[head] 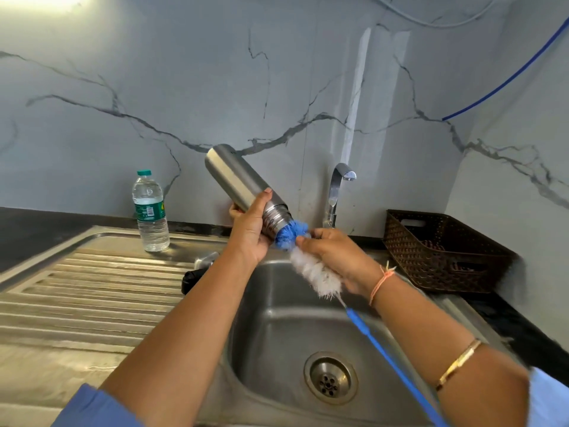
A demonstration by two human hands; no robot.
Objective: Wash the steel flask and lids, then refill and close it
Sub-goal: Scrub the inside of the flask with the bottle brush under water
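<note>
While my left hand point(249, 232) grips the rigid, likely slippery steel flask point(231, 177) near its threaded neck, my right hand point(335, 257) pinches the soft bottle brush point(311, 274).

Blue sleeves point(92, 408); orange thread point(381, 280), gold bangle point(458, 363), R arm point(425, 322).

Both forearms extended forward, converged toward centre. Left hand point(250, 231) raised, palm turned up, fingers point(234, 211) and thumb wrapped round flask point(237, 180) near neck. Right hand point(337, 257) held just beside, fingertips pinched on brush point(312, 272) bristles.
</note>
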